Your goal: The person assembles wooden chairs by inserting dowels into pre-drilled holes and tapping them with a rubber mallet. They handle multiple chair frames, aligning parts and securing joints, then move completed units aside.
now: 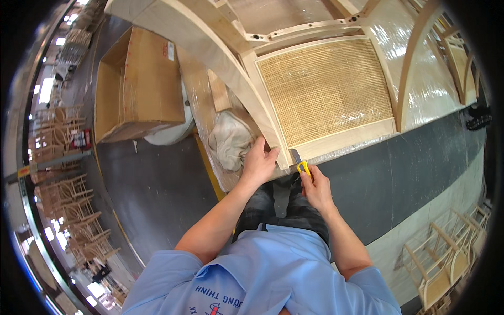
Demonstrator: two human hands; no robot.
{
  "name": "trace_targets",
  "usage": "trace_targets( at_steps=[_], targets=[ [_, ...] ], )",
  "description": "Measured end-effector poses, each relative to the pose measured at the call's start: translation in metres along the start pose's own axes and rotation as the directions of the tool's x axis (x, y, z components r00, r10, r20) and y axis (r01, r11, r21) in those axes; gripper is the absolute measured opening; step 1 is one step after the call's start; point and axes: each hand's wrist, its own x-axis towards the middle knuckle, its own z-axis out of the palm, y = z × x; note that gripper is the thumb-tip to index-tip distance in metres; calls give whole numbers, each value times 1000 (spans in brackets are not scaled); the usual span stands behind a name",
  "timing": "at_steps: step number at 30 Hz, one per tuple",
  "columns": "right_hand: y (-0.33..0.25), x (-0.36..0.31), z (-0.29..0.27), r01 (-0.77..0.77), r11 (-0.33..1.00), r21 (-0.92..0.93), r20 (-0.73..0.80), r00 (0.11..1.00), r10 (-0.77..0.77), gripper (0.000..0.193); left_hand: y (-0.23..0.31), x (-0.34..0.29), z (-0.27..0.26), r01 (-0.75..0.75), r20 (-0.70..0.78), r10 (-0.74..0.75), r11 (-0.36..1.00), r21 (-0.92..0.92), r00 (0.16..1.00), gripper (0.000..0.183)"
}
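Observation:
A pale wooden chair frame (342,139) with a woven cane panel (328,86) lies on a plastic-wrapped work surface. At its near left corner, my left hand (259,164) grips the end of a curved wooden leg (249,86); some of its fingers are hidden. Closed in my right hand (317,189) is a yellow utility knife (302,166). Its blade points away from me, close to the corner of the frame and just right of the leg. Whether the blade touches the wood, I cannot tell.
Left of the leg, a crumpled whitish cloth (229,140) and a small wood block (218,90) lie on the surface. An open cardboard box (149,86) stands further left. More wooden chair frames (441,262) stand at the lower right; stacked chairs (76,215) line the far left.

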Motion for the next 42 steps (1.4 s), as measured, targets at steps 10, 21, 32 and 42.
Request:
trace_targets(
  at_steps=[10, 21, 32, 42],
  targets=[
    [6, 17, -14, 101, 989, -111, 93, 991, -91, 24, -15, 1, 12, -91, -156, 91, 996, 4, 984, 34],
    [11, 24, -16, 144, 976, -161, 101, 987, -129, 23, -21, 3, 16, -74, -176, 70, 997, -13, 982, 30],
    [6, 24, -18, 156, 971, -180, 101, 985, -140, 23, -15, 1, 14, -50, -164, 46, 999, -20, 985, 30],
    [-11, 21, -22, 193, 942, -274, 92, 980, -174, 23, -17, 3, 16, -80, -169, 72, 996, -43, 983, 29]
  ],
)
